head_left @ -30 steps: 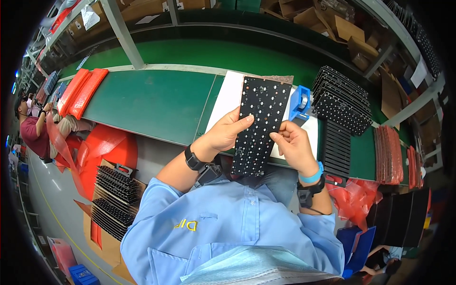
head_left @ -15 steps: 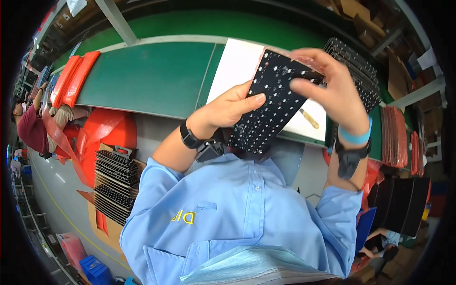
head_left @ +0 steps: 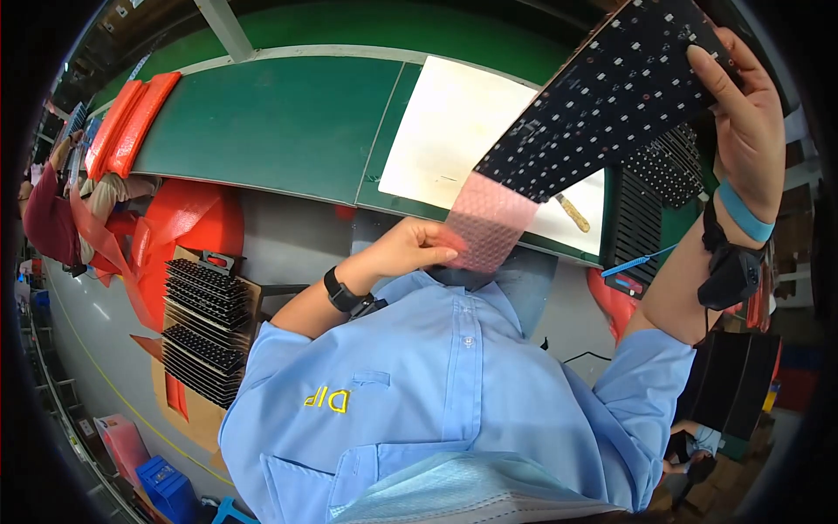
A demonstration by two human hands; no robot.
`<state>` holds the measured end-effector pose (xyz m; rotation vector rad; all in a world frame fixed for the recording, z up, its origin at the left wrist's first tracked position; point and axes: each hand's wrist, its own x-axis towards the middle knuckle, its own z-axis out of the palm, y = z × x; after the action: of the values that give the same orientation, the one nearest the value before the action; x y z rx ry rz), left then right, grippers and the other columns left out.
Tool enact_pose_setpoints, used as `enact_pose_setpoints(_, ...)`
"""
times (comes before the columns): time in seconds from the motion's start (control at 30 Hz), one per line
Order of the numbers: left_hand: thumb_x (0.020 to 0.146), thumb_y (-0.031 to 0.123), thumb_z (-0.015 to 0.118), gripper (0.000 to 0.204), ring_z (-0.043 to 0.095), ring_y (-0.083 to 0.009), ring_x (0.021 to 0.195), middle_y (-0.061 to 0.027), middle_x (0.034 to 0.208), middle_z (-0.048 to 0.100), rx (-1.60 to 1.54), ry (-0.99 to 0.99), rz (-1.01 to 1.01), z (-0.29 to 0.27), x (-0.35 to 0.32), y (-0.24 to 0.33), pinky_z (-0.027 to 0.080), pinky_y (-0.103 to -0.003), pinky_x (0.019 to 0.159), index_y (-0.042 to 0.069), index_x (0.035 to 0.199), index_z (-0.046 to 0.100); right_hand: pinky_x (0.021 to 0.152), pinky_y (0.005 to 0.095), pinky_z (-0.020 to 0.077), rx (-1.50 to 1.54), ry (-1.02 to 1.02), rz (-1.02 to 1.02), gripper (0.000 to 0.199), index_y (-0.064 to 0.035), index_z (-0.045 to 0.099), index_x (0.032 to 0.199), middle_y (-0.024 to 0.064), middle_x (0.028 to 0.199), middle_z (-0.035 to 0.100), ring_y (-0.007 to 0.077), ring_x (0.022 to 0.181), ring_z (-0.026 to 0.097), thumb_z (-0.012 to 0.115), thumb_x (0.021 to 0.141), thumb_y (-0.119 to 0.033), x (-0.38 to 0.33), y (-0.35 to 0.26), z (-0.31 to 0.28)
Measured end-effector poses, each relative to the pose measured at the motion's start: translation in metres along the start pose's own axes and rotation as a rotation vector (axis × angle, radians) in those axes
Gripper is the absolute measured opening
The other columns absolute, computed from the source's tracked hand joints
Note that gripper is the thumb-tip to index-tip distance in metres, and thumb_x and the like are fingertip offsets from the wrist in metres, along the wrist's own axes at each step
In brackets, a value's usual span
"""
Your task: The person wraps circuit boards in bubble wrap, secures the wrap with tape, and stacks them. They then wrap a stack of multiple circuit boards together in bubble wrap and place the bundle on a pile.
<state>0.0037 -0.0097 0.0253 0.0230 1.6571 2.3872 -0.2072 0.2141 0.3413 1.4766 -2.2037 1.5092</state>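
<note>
My right hand (head_left: 751,113) is raised at the far right, its thumb on the face of a black circuit board (head_left: 602,100) dotted with small white parts. The board slants down toward the left. Its lower end meets a pink bubble-wrap bag (head_left: 491,223); I cannot tell whether any of it is still inside. The fingers of my left hand (head_left: 406,249) pinch the bag's near edge, in front of my chest. Under the board lies a white sheet (head_left: 436,131) on the green bench. A small tool with a yellowish handle (head_left: 573,214) rests on that sheet.
More black boards (head_left: 668,166) sit in a rack at the right. Near it lies a blue pen-like tool (head_left: 630,265). Red bubble-wrap bundles (head_left: 140,127) lie at the bench's left end. Boards are stacked (head_left: 205,323) at lower left. A co-worker (head_left: 52,218) is at far left.
My right hand has moved up and right, carrying the board with it. My left hand has come off the board and dropped toward me, now holding the pink bag, which shows more fully.
</note>
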Motion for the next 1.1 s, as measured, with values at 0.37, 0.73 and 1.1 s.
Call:
enact_pose_setpoints(0.37,0.09,0.012,0.065,0.013,0.062,-0.0098,0.074,-0.0048,0.089,0.069,-0.274,0.095,-0.106,-0.004,0.001,-0.021,0.051,-0.024,0.07,0.002,0.097,0.069,0.064,0.0281,0.0512,-0.476,0.046,-0.609,0.018,-0.002,0.064,0.093,0.0115,0.093,0.068,0.0209,0.075,0.064,0.066,0.076,0.001,-0.072,0.049,0.112)
enact_pose_setpoints(0.73,0.096,0.008,0.053,0.022,0.063,-0.0104,0.09,-0.0054,0.1,0.068,-0.135,0.154,0.006,0.002,-0.003,-0.038,0.051,-0.025,0.082,0.0,0.114,0.063,0.076,0.0374,0.0461,-0.518,-0.274,-0.25,0.031,-0.0064,0.065,0.091,0.007,0.108,0.063,0.0248,0.09,0.059,0.074,0.063,-0.014,-0.179,0.094,0.208)
enact_pose_setpoints(1.1,0.097,0.013,0.053,0.024,0.062,-0.0097,0.093,-0.0058,0.102,0.068,-0.148,0.179,0.048,0.01,-0.009,-0.022,0.05,-0.026,0.082,-0.003,0.111,0.064,0.083,0.0366,0.0404,-0.555,-0.232,-0.259,0.038,-0.0088,0.067,0.098,0.0057,0.111,0.063,0.0225,0.093,0.058,0.077,0.063,-0.021,-0.179,0.103,0.207)
